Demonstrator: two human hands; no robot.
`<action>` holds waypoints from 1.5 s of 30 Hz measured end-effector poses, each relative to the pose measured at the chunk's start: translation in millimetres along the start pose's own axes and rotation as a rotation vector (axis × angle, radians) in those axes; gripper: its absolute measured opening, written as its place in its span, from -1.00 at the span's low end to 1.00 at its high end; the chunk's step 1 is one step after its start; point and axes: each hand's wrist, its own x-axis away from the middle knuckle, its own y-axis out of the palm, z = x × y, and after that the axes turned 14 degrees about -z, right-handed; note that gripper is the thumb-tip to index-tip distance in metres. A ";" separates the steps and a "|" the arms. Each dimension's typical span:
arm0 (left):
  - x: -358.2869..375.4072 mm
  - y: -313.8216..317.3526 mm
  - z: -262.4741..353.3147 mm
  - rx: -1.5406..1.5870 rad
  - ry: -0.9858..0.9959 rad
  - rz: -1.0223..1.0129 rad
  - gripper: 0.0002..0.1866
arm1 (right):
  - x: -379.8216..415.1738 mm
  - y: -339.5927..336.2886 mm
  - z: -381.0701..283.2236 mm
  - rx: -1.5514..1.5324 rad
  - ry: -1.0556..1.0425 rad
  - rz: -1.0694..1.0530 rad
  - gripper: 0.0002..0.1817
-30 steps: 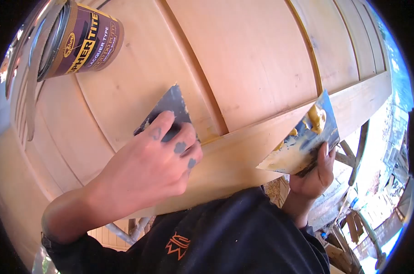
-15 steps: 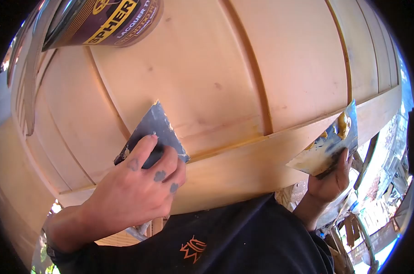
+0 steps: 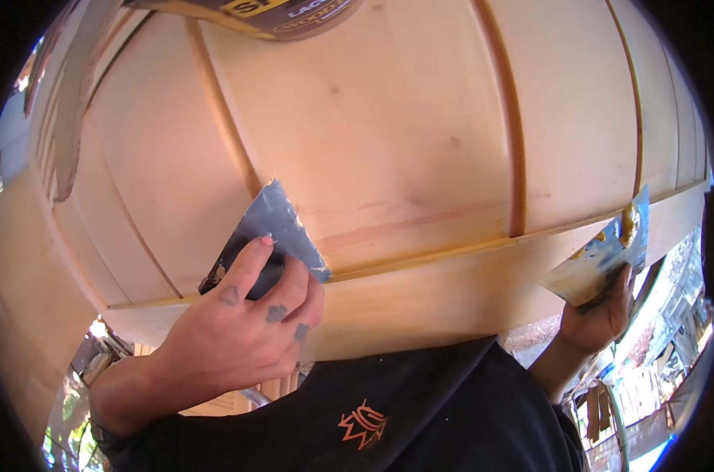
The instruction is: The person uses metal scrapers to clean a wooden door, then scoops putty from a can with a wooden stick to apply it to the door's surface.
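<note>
My left hand (image 3: 251, 322) is closed on a flat dark grey putty scraper (image 3: 282, 220), its pale-crusted edge facing right. That scraper lies over the lower part of a pale wooden panel (image 3: 373, 149), covering the foot of a vertical groove (image 3: 223, 110). Off to the right, my right hand (image 3: 597, 318) grips a second putty scraper (image 3: 593, 271), thumb on its face. Yellowish filler (image 3: 629, 226) clings to this blade near its upper corner, with dark smears below. A yellowish band (image 3: 420, 263) runs along the joint between panel and bottom rail (image 3: 420, 303).
A brown tin (image 3: 310, 20) with yellow and white lettering stands on the panel at the top edge. A thin wooden strip (image 3: 72, 118) lies at the upper left. Scrap wood (image 3: 599, 411) and clutter show beyond the panel at the lower right.
The view has shifted, so panel and tin sit farther right and higher. Against the panel, the left scraper has moved left to the groove. The right hand appears farther right in the view.
</note>
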 end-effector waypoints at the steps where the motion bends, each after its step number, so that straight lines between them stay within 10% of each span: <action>1: 1.1 2.3 1.4 -0.002 -0.008 -0.002 -0.65 | 4.0 -4.8 0.9 0.134 -0.005 0.193 -0.59; 19: 20.9 17.8 -6.6 0.063 -0.059 -0.028 -0.73 | 20.0 -8.9 7.4 0.045 0.050 0.137 -0.59; 22: 28.7 19.3 -4.6 0.109 -0.242 0.290 -0.75 | 27.7 -2.0 13.3 0.021 0.046 0.144 -0.59; 31: 30.1 23.8 30.8 1.800 -0.357 0.915 -0.63 | 5.1 115.9 39.2 -0.257 0.351 -0.035 -0.64; 39: -3.3 -2.2 58.1 0.690 -0.072 1.242 -0.69 | 16.8 139.2 31.4 -0.390 0.378 -0.120 -0.70; 45: -22.0 15.9 47.7 0.364 -0.209 0.908 -0.63 | 31.5 114.7 5.9 -0.420 0.197 -0.040 -0.63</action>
